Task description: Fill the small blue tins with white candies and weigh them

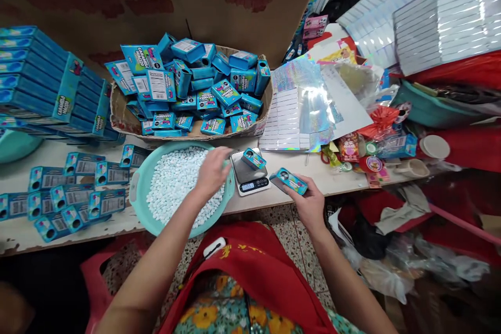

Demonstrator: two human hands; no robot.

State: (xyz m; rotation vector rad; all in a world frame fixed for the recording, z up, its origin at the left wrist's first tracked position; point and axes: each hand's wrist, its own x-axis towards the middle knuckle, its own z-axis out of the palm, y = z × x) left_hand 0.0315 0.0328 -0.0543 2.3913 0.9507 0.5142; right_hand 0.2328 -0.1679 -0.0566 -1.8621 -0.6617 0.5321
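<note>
My right hand [309,195] grips a small blue candy box [291,181] with a round dark window, just right of the scale; a flap at its left end stands out. My left hand [211,169] is over the right side of a turquoise basin [135,188] filled with small white candies [172,182]. Its fingers point toward the scale and are blurred, so whether they hold anything is unclear. On the digital scale [245,172], whose display is lit, lies another blue candy box [254,158].
Behind the basin, a cardboard tray [188,138] is heaped with blue boxes. More boxes lie in rows [74,193] at left, beside a tall stack [47,78]. Label sheets [285,120], packets and a cup [415,168] crowd the right. A large carton [176,5] rises behind.
</note>
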